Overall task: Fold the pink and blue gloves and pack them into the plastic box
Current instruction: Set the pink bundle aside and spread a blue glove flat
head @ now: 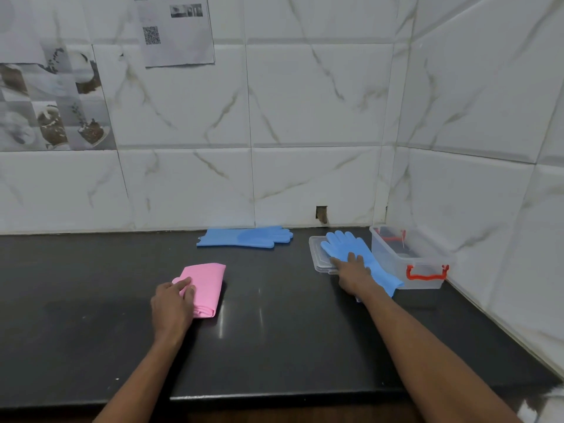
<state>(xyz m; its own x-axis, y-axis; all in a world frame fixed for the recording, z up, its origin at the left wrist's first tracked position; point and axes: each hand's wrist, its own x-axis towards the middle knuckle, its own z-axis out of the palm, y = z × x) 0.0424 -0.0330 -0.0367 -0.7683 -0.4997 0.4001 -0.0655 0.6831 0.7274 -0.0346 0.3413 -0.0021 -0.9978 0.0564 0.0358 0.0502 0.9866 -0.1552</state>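
Dark countertop (paper on wall)

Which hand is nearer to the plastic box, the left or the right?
Right. The right hand rests on a blue glove just left of the plastic box; the left hand lies on the folded pink glove, much farther left.

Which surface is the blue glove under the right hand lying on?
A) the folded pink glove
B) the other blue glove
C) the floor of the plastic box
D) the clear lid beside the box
D: the blue glove under the right hand lies with its fingers and palm on the clear lid, left of the open plastic box.
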